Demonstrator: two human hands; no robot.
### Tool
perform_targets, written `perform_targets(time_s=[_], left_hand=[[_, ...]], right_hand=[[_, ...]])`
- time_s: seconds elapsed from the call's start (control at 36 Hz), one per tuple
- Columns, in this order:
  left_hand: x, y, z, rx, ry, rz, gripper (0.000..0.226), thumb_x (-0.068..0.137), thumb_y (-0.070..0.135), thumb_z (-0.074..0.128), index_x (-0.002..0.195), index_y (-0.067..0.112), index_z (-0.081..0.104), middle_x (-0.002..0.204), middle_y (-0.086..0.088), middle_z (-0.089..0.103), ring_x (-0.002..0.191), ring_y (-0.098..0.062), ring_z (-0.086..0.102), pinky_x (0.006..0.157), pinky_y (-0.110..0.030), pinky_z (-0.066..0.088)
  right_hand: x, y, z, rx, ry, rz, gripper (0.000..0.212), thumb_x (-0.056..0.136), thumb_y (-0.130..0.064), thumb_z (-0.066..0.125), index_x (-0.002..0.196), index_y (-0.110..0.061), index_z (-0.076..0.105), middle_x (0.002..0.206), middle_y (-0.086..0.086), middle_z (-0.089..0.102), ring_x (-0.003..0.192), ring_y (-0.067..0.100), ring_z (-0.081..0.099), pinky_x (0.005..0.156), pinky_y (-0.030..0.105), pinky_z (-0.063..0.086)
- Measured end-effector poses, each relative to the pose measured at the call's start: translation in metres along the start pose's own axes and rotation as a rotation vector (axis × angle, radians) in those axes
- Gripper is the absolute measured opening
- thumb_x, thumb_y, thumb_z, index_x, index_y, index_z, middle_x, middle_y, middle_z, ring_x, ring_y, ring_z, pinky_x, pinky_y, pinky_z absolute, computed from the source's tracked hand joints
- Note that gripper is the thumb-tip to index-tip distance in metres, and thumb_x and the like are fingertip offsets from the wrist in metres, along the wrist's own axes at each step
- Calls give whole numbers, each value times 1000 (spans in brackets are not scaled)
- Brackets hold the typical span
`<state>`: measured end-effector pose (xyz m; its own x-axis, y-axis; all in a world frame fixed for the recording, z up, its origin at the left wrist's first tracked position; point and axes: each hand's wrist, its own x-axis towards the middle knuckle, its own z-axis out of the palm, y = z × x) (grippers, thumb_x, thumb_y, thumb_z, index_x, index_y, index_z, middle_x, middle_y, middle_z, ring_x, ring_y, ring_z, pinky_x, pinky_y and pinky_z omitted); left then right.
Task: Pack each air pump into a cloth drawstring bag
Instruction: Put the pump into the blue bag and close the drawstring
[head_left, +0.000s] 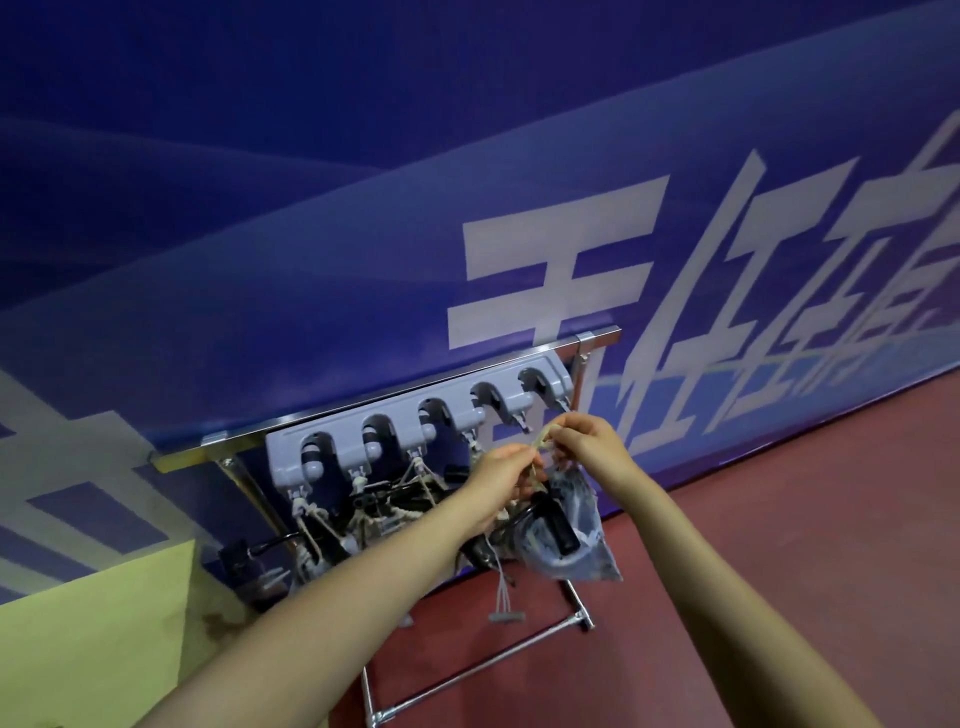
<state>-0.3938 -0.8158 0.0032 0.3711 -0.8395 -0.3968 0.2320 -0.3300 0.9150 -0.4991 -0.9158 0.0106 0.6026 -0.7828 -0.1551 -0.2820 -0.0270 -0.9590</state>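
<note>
A grey cloth drawstring bag (576, 540) hangs below my hands, with a black air pump (558, 525) showing at its front. My left hand (501, 480) grips the bag's top and its beige cord. My right hand (582, 434) pinches the beige drawstring (543, 436) and holds it up near the rightmost hook of a grey holder rack (415, 415). Several other bags with pumps (363, 514) hang by knotted cords from the rack's left hooks.
The rack sits on a metal frame stand (467, 670) against a blue banner wall (363, 208) with white lettering. Red floor (779, 519) lies to the right. A yellow-green surface (88, 639) is at the lower left. A small grey tag (506, 617) dangles on strings.
</note>
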Motion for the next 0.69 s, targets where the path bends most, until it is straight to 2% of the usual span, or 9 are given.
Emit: perform_targets(time_s=[0.06,0.17,0.25,0.33,0.39,0.44,0.53,0.61,0.69], left_hand=[[15,1,2,22,24,-8,27,99,12,45,75,12,58,69,-4,59,61,-13,52,61,-20,46],[45,3,-2,50,84,-44,24,93,5,49,72,12,58,72,-5,59,68,-15,56,69,-24,48],[61,1,-6,97,138,-106,20,87,4,52,71,13,60,71,-6,57,71,-21,54,67,-27,44],[76,-5,-5,133,222,-165,17,82,8,52,68,14,60,65,-6,51,69,-22,48,67,-32,36],[82,-5,-3,128,267,-192,18,83,9,52,66,14,57,63,-5,48,63,-21,44,65,-31,33],[88,-7,-1,150,293,-208,16,88,13,52,72,11,57,64,-5,47,61,-20,43,62,-29,33],[100,-15,-1,146,257,-232,19,89,26,56,87,9,64,80,-11,61,74,-25,56,66,-29,40],[94,-10,-1,165,205,-223,25,98,29,48,100,11,66,84,-9,60,72,-22,53,63,-26,36],[89,-7,-1,265,170,-184,35,102,32,40,115,9,63,99,-9,63,85,-24,57,68,-26,36]], right_hand=[[13,6,-2,-43,9,20,23,94,-6,51,78,-7,68,71,14,60,63,17,53,65,31,44],[37,15,3,-100,25,26,22,94,-8,52,76,-12,65,70,8,58,66,18,53,66,31,44],[50,21,11,-145,44,20,25,94,-10,54,72,-19,63,71,4,61,71,19,56,71,34,48],[63,28,17,-132,67,31,21,92,-9,55,74,-17,63,70,4,61,71,22,56,72,41,51],[70,34,20,-111,87,43,18,91,-8,57,76,-16,63,70,3,62,70,22,56,71,40,51],[72,36,22,-91,91,76,13,91,-8,58,79,-10,63,69,4,60,66,18,55,67,34,49],[73,41,25,-29,82,155,16,92,-6,57,77,-6,62,64,5,59,57,12,51,52,16,43],[75,48,27,44,93,203,25,92,-3,58,69,-11,62,63,2,59,55,8,52,51,14,42],[72,51,29,86,111,211,17,92,-2,58,77,-5,64,67,3,60,62,11,56,52,14,47]])
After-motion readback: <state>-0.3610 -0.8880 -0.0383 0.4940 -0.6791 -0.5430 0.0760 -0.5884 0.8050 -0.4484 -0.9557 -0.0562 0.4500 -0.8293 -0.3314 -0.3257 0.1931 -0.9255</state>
